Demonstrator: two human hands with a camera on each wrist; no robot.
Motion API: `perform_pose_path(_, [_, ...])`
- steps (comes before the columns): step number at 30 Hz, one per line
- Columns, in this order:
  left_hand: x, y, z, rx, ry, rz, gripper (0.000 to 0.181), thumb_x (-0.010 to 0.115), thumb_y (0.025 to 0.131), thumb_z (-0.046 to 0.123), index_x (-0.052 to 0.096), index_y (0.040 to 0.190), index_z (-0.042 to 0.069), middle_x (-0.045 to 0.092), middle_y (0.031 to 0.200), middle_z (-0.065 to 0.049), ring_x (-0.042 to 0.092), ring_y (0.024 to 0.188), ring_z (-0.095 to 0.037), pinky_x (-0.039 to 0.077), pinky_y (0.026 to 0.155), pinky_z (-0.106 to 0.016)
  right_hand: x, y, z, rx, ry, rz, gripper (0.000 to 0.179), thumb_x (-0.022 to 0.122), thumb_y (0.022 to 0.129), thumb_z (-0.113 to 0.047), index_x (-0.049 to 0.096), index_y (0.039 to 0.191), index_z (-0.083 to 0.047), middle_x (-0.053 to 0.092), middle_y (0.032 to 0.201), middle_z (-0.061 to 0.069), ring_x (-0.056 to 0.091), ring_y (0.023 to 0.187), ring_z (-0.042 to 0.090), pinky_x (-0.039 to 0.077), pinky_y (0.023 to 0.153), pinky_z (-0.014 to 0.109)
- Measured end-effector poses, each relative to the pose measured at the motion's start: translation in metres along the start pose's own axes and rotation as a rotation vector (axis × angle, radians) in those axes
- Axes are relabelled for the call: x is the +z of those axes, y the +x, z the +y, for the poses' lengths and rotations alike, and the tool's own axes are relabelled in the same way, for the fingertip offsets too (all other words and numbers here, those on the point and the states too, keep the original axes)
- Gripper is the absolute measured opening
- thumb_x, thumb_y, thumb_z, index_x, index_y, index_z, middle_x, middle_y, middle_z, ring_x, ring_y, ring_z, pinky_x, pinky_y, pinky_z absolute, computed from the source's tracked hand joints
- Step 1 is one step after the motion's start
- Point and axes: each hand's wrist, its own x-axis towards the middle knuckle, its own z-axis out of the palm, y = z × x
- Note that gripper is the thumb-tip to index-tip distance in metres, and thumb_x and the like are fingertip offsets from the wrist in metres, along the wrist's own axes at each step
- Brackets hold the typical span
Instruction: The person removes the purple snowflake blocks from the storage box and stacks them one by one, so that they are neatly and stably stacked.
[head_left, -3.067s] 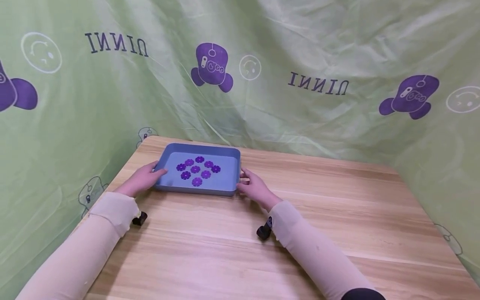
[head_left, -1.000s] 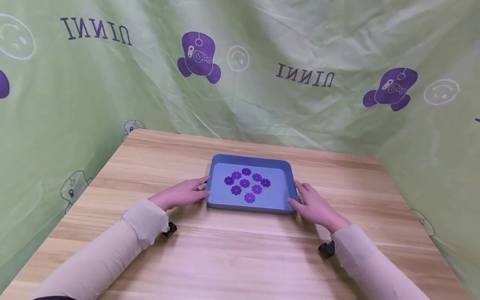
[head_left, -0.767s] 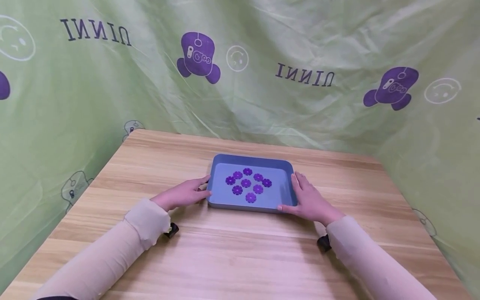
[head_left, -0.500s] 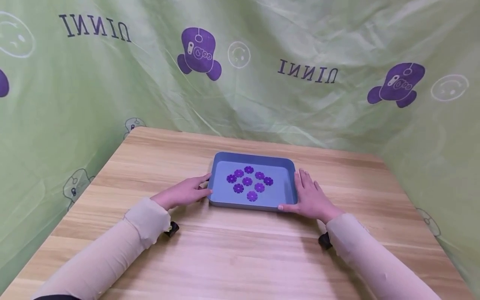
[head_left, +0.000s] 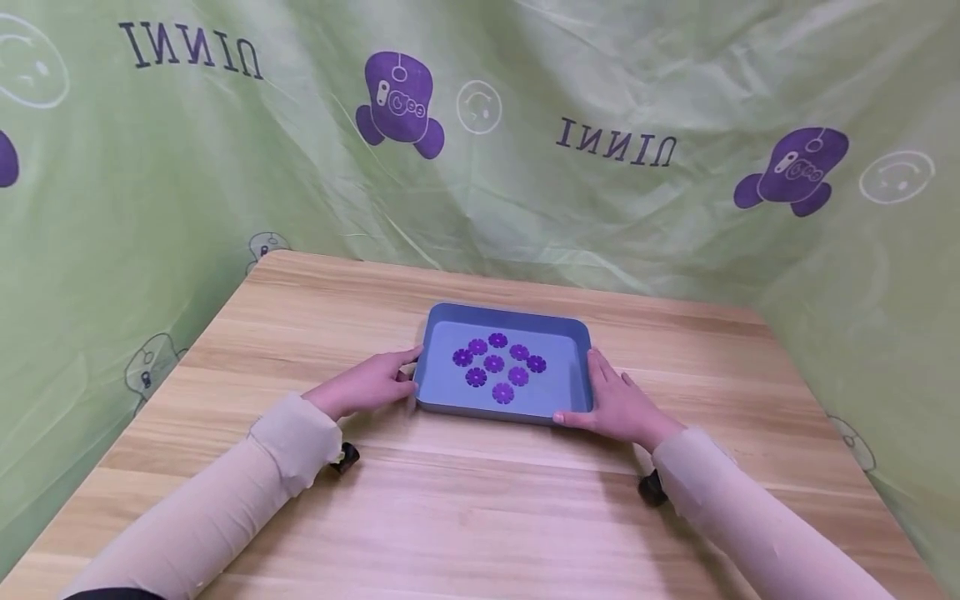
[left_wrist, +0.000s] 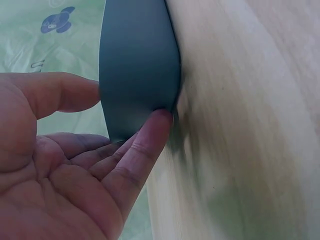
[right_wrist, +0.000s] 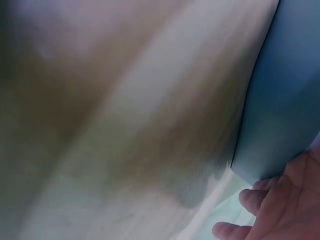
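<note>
A blue rectangular tray [head_left: 555, 392] rests on the wooden table, with several purple, notched, flower-shaped discs [head_left: 493, 363] lying in a loose cluster on its floor. At the left side wall is my left hand [head_left: 367, 385]; in the left wrist view its thumb meets the rim, while a fingertip touches low on the outer wall [left_wrist: 137, 60]. My right hand [head_left: 622, 407] lies against the near right corner, thumb along the front wall and fingers along the right side. In the right wrist view its fingers [right_wrist: 255, 200] are partly cut off beside the tray wall [right_wrist: 280, 100].
Wood-grain tabletop [head_left: 450, 517] surrounds the tray. A green printed cloth [head_left: 510, 208] hangs behind the table and along both sides. Black devices [head_left: 345, 458] sit at both wrists.
Since the oldest frame, the tray with its discs has shifted right and nearer, both hands going along. Lately the tray stays put; my right thumb has moved onto its front wall.
</note>
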Motion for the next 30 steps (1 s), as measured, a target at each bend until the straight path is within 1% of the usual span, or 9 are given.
perform_pose_path(3, [0.005,-0.001,0.004,-0.022,-0.013,0.0,0.072,0.059,0.097,0.0,0.022,0.159,-0.008,0.054,0.145,-0.028,0.045,0.055,-0.012,0.037,0.048,-0.024,0.0,-0.008,0.002,0.014,0.014,-0.005,0.133,0.072,0.082,-0.073,0.005,0.157,0.015,0.008,0.164,0.036,0.019,0.149,0.053,0.019,0.119,0.066])
perform_pose_path(6, [0.011,0.001,0.009,-0.025,0.053,0.014,0.072,0.058,0.094,0.0,0.025,0.158,-0.007,0.07,0.108,-0.018,0.041,0.053,-0.011,0.037,0.05,-0.025,-0.006,-0.012,0.002,0.02,-0.008,0.003,0.139,0.077,0.077,-0.072,0.006,0.157,0.015,0.01,0.163,0.037,0.024,0.146,0.055,0.022,0.118,0.067])
perform_pose_path(9, [0.015,0.002,0.014,-0.021,0.143,0.044,0.072,0.058,0.091,0.002,0.028,0.156,-0.01,0.053,0.068,-0.001,0.036,0.051,-0.01,0.037,0.053,-0.026,-0.011,-0.012,0.003,0.018,-0.046,0.008,0.143,0.08,0.072,-0.073,0.007,0.157,0.015,0.01,0.163,0.038,0.025,0.146,0.054,0.02,0.118,0.068])
perform_pose_path(11, [0.018,0.001,0.016,-0.014,0.184,0.055,0.072,0.059,0.091,0.003,0.029,0.155,-0.013,0.043,0.063,0.003,0.035,0.052,-0.01,0.038,0.056,-0.027,-0.012,-0.012,0.004,0.011,-0.058,0.0,0.143,0.079,0.072,-0.075,0.008,0.156,0.016,0.009,0.163,0.038,0.024,0.147,0.054,0.018,0.117,0.069])
perform_pose_path(14, [0.02,-0.003,0.018,-0.002,0.217,0.049,0.073,0.061,0.092,0.004,0.027,0.153,-0.017,0.048,0.064,0.0,0.037,0.053,-0.011,0.042,0.058,-0.029,-0.008,-0.012,0.008,0.006,-0.036,-0.023,0.141,0.077,0.075,-0.074,0.006,0.157,0.016,0.008,0.163,0.037,0.021,0.147,0.055,0.02,0.118,0.067])
perform_pose_path(17, [0.017,-0.004,0.021,0.014,0.25,0.062,0.071,0.061,0.093,0.007,0.029,0.152,-0.018,0.056,0.072,-0.008,0.044,0.059,-0.016,0.047,0.067,-0.034,-0.008,-0.012,0.012,-0.029,-0.02,-0.016,0.136,0.075,0.08,-0.071,0.005,0.156,0.016,0.008,0.163,0.038,0.018,0.148,0.055,0.021,0.118,0.066])
perform_pose_path(19, [0.015,-0.005,0.022,0.012,0.254,0.103,0.069,0.062,0.093,0.009,0.034,0.151,-0.016,0.065,0.097,-0.018,0.059,0.077,-0.023,0.054,0.083,-0.041,-0.008,-0.011,0.012,-0.06,-0.014,-0.008,0.134,0.075,0.082,-0.069,0.005,0.156,0.017,0.008,0.163,0.038,0.016,0.149,0.055,0.021,0.118,0.065])
perform_pose_path(23, [0.01,-0.003,0.026,0.028,0.219,0.195,0.064,0.062,0.095,0.012,0.039,0.149,-0.013,0.045,0.147,-0.03,0.055,0.123,-0.04,0.044,0.11,-0.053,-0.008,-0.009,0.011,-0.086,-0.025,-0.016,0.132,0.073,0.083,-0.07,0.005,0.156,0.018,0.007,0.163,0.038,0.012,0.15,0.053,0.017,0.119,0.066])
perform_pose_path(30, [0.005,0.017,0.042,0.068,0.109,0.161,0.059,0.061,0.098,0.012,0.04,0.148,-0.013,0.05,0.142,-0.03,0.051,0.131,-0.041,0.045,0.109,-0.051,-0.007,-0.009,0.01,-0.081,-0.111,-0.008,0.13,0.071,0.084,-0.07,0.008,0.154,0.02,0.004,0.163,0.039,0.006,0.151,0.053,0.01,0.12,0.067])
